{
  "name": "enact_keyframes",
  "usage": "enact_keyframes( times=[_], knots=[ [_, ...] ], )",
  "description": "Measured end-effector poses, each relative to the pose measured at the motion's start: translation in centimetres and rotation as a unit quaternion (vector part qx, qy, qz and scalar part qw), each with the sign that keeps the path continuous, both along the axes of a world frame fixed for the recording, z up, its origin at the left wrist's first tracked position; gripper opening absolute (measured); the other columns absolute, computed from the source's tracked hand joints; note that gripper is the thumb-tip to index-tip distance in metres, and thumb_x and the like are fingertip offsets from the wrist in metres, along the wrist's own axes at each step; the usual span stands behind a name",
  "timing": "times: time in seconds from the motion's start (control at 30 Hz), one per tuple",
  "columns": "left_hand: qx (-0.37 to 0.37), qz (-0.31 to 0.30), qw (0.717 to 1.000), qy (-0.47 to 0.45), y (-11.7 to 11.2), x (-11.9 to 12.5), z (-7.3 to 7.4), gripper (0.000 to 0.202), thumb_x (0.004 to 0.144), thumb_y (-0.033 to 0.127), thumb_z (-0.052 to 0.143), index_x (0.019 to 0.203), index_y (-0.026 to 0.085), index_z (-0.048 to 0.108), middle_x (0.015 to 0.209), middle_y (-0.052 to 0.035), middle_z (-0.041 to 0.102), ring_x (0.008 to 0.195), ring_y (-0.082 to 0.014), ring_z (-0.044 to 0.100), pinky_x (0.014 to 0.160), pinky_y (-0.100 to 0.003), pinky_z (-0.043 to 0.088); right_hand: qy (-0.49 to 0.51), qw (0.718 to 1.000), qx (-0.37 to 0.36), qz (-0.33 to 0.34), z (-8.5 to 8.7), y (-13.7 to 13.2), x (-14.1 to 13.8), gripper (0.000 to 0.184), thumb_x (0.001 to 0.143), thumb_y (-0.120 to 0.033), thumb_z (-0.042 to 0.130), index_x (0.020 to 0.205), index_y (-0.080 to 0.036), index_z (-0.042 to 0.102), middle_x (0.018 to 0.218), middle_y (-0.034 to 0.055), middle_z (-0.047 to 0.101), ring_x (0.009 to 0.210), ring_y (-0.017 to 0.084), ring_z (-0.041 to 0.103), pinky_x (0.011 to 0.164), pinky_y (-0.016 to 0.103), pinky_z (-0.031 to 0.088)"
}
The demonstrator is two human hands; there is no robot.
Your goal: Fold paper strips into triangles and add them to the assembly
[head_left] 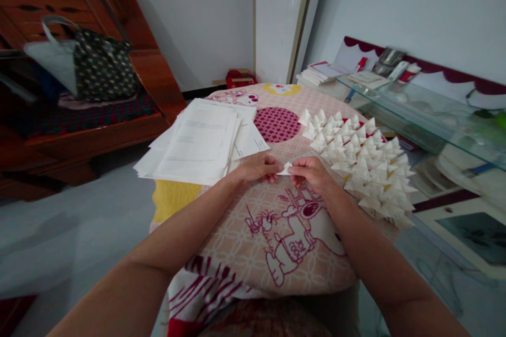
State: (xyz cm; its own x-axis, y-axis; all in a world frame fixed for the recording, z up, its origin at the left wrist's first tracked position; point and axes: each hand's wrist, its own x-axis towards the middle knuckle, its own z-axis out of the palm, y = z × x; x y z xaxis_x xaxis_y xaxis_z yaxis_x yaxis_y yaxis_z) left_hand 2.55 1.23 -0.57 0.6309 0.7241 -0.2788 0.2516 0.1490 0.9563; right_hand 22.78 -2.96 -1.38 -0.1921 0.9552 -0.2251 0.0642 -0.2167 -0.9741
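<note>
Between my two hands, above the middle of the cloth-covered table [233, 231], is a small folded piece of white paper [285, 169]. My left hand [261, 167] pinches its left end between thumb and fingers. On the other end, my right hand [310, 171] grips it the same way. Just right of my right hand stand rows of pointed folded paper pieces [359, 158], packed close together. Left of my left hand lies a stack of printed white sheets [200, 139], its edges uneven.
A glass shelf unit [443, 121] runs along the right, holding papers, metal containers and a red item. On the left is a wooden bench [150, 79] with a patterned bag [103, 66]. A tall white cabinet-like unit [279, 16] stands behind the table.
</note>
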Motion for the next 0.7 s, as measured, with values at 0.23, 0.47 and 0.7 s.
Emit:
enact_keyframes(
  times=[0.23, 0.47, 0.7],
  knots=[
    [0.023, 0.008, 1.0, -0.008, -0.2, 0.1, 0.0, 0.022, 0.085, 0.024, 0.067, 0.067, 0.014, 0.06, 0.06, 0.0009, 0.061, 0.052, -0.0059, 0.053, 0.05, -0.02, 0.036, 0.03, 0.999, -0.004, -0.023, -0.1, 0.1, 0.1, 0.035, 0.055, -0.043, 0.083, 0.06, -0.017, 0.062, 0.052, -0.0003, 0.062, 0.041, 0.009, 0.052, 0.04, 0.021, 0.042],
    [0.069, 0.035, 0.997, 0.002, -0.6, 0.2, 0.4, 0.014, 0.082, 0.024, 0.065, 0.072, 0.015, 0.061, 0.056, 0.0033, 0.056, 0.051, -0.0064, 0.049, 0.052, -0.022, 0.035, 0.05, 0.998, 0.009, -0.03, 0.0, -0.1, -0.2, 0.032, 0.058, -0.042, 0.08, 0.057, -0.018, 0.059, 0.051, -0.0011, 0.06, 0.041, 0.009, 0.052, 0.04, 0.022, 0.041],
    [0.085, 0.009, 0.996, 0.029, -0.3, 0.5, -0.1, 0.024, 0.08, 0.031, 0.067, 0.065, 0.017, 0.055, 0.057, 0.0019, 0.056, 0.05, -0.0075, 0.048, 0.05, -0.023, 0.034, 0.01, 0.998, 0.048, -0.045, 0.3, -0.5, -1.2, 0.029, 0.062, -0.042, 0.076, 0.059, -0.018, 0.061, 0.053, 0.0002, 0.061, 0.043, 0.01, 0.053, 0.041, 0.022, 0.041]
  ],
)
